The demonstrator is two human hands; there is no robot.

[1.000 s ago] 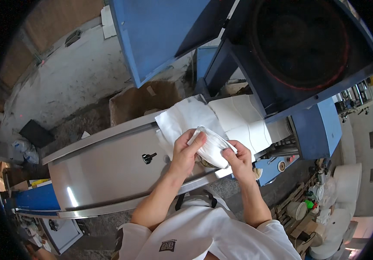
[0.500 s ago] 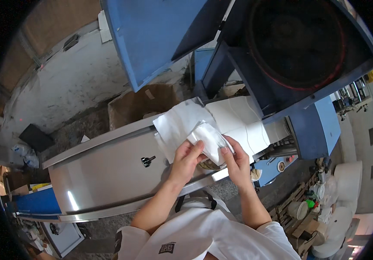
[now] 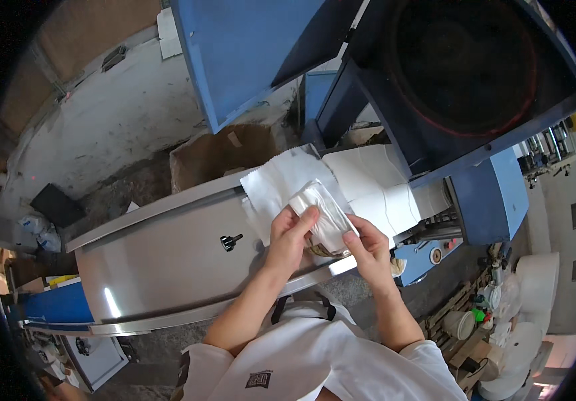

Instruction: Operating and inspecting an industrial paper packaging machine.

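Note:
Both my hands hold a folded, wrinkled white paper bundle (image 3: 328, 215) over the right end of the metal table. My left hand (image 3: 290, 237) grips its left edge, the thumb lying on top. At its lower right, my right hand (image 3: 368, 248) pinches the edge between thumb and fingers. Just beyond the bundle lie flat white sheets with zigzag-cut edges (image 3: 284, 177), partly covered by it. A wider white paper web (image 3: 371, 184) stretches from there to the machine. Something brownish under the bundle is mostly hidden.
The grey metal table (image 3: 167, 267) has raised rails and a black knob (image 3: 230, 242). A blue machine (image 3: 492, 194) stands at the right, its blue panel (image 3: 254, 53) swung out above. Behind the table is a cardboard box (image 3: 217, 157). Large white rolls (image 3: 535, 287) stand far right.
The bundle has turned slightly and shows more creases on its top face. Both hands stay on it, with the right fingers shifted a little along its edge. The view has moved slightly.

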